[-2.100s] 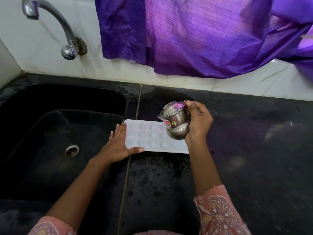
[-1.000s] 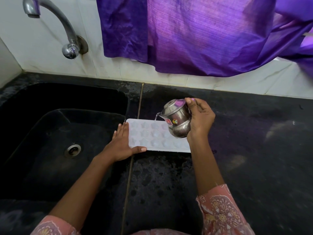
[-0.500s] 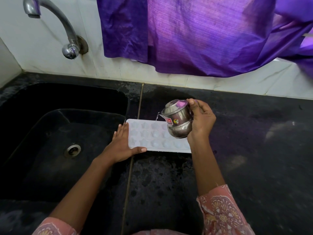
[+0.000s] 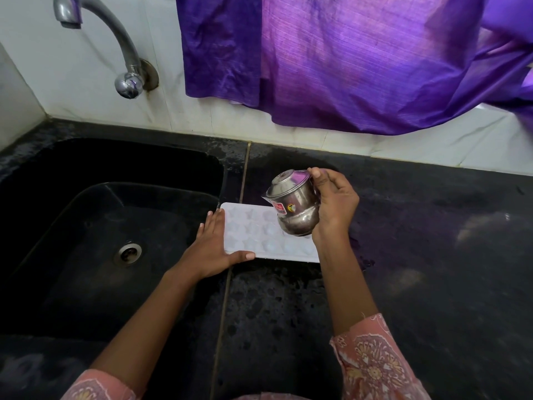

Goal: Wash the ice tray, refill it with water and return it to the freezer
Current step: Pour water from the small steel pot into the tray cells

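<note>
No word, brand or number can be read here. The only printed marks are on the small steel pot (image 4: 298, 197) at the middle of the frame, which the right hand (image 4: 336, 204) holds tilted. Two stickers sit close together on the side of the pot that faces the camera. The red sticker (image 4: 279, 209) is on the left, and its pale lettering is too small and blurred to make out. Just right of it is a round yellow sticker (image 4: 291, 208) with dark marks that cannot be told.
</note>
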